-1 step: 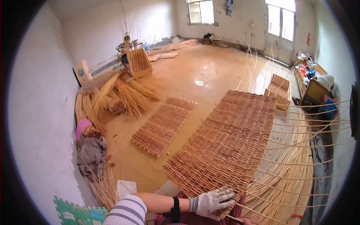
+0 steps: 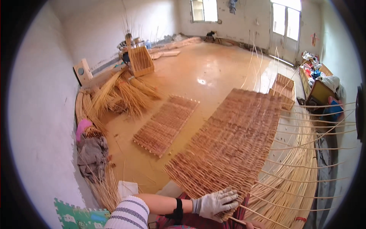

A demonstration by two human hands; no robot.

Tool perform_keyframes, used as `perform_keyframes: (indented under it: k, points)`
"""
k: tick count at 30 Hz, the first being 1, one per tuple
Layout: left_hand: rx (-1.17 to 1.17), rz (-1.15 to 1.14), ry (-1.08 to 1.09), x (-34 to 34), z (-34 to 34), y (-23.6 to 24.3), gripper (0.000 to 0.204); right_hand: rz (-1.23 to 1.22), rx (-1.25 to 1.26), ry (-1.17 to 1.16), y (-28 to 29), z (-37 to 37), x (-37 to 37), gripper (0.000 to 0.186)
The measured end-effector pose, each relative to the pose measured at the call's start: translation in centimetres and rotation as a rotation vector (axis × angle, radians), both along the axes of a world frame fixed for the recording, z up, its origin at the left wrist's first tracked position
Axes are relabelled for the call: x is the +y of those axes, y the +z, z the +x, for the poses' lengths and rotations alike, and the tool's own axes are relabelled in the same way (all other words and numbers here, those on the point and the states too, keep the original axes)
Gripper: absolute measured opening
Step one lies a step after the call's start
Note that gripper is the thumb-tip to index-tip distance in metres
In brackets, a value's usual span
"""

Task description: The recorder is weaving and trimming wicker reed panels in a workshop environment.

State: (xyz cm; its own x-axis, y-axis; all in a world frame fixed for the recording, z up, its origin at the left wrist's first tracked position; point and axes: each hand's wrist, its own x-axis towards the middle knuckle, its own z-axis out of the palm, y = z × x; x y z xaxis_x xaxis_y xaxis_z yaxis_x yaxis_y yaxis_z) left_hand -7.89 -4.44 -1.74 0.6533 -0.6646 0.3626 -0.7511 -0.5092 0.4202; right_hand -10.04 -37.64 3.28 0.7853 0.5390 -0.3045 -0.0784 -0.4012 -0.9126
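Observation:
A large brown woven wicker panel (image 2: 228, 141) lies slanted before me, its near corner by my lap. Across that near corner my left hand (image 2: 218, 204), in a pale work glove, rests flat with its fingers stretched out. My right hand (image 2: 254, 224) is bare and only partly in view at the bottom edge. It is closed around the end of a pale wicker rod (image 2: 238, 221) that meets the panel's near corner. Several long pale rods (image 2: 301, 166) stick out from the panel's right side. The underside of the panel is hidden.
A smaller woven panel (image 2: 166, 126) lies on the floor to the left. Loose rods (image 2: 288, 191) are heaped at right, and bundles (image 2: 127, 91) at far left. A part-woven box (image 2: 141, 63) stands before a person (image 2: 127, 40); another box (image 2: 284, 89) stands beyond the panel.
The large panel looks slightly blurred, its far edge a little higher in the picture. The room has also shifted slightly in view. Both hands keep nearly the same places.

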Motion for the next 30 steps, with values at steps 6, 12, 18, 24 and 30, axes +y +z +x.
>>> perform_keyframes:
  k: [6, 12, 18, 24, 30]
  points:
    - [-0.015, -0.010, -0.074, -0.2, 0.3, -0.5, 0.103, -0.148, -0.282, 0.042, 0.4, -0.4, 1.6, 0.026]
    - [0.000, -0.058, -0.099, 0.0, 0.8, -1.3, 0.101, -0.152, -0.071, 0.153, -1.4, 0.3, 1.3, 0.031]
    - [-0.033, -0.083, -0.089, -0.2, 0.5, -1.9, 0.100, -0.189, 0.135, 0.337, -3.0, 3.0, 1.4, 0.048]
    - [0.008, -0.145, -0.126, -0.4, -0.2, -1.8, 0.095, -0.048, 0.122, 0.403, -3.4, 0.9, 1.1, 0.053]
    - [0.079, -0.047, 0.200, 2.2, -1.3, 0.0, 0.100, -0.049, 0.194, 0.174, 0.3, 1.4, 4.4, 0.052]
